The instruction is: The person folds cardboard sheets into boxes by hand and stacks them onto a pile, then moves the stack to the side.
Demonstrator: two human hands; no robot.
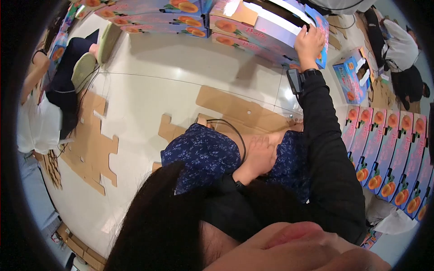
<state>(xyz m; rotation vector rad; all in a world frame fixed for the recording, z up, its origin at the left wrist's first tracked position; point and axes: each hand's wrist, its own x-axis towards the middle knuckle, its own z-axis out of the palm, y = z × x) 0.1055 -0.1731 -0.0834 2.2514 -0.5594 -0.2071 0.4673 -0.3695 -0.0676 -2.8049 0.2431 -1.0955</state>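
My right hand [310, 44] reaches forward to an open printed box [271, 32] at the top, its fingers curled over the rim by the dark opening. A dark device is strapped at that wrist. My left hand [258, 156] lies flat on my bare leg, beside the dark blue floral cloth [199, 151], and holds nothing. The open box lies on top of another printed box, with white and brown flaps showing along its upper side. A black cable loops next to my left hand.
Flat cardboard pieces [239, 108] lie on the tiled floor before me and at the left [92, 144]. More printed boxes [158, 18] are stacked at the top. A row of boxes [389, 153] and a single box [352, 77] stand right. Other people sit left and upper right.
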